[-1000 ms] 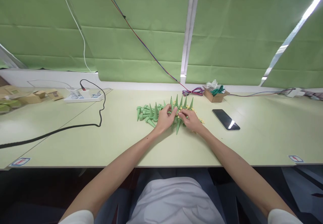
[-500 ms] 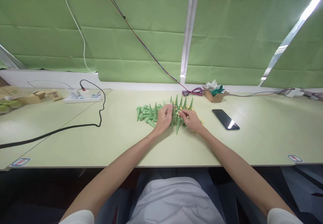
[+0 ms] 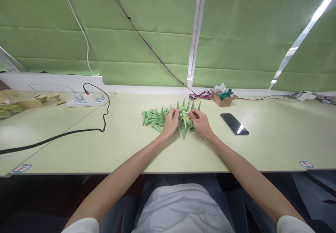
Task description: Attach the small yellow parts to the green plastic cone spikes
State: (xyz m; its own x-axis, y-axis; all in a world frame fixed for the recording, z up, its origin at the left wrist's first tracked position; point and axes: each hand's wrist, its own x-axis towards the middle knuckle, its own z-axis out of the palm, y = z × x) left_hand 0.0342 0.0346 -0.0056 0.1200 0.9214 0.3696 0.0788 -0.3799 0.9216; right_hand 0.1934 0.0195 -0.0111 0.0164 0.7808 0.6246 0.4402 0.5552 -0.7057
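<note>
My left hand (image 3: 172, 121) is closed on a green plastic plant-watering spike (image 3: 184, 117), whose tip now points down toward me. My right hand (image 3: 200, 122), just right of it, pinches a small yellow piece (image 3: 188, 113) against the spike's side; the fingers partly hide it. Around both hands lie several more green spikes, some standing upright along the back, such as one spike (image 3: 162, 113) left of my left hand. A pile of green spikes (image 3: 151, 117) spreads to the left. Small yellow pieces (image 3: 201, 137) also lie near my right wrist.
A black phone (image 3: 234, 124) lies to the right. Behind it stands a small cardboard box (image 3: 222, 102) with green and clear plastic stuff. Coiled wires (image 3: 201, 95) rest at the back. To the left are a power strip (image 3: 86, 101), a black cable (image 3: 76, 132) and cardboard pieces (image 3: 39, 100).
The spike in my left hand has turned from tip up to tip down. My right hand has shifted slightly up with its fingers still on the small yellow piece.
</note>
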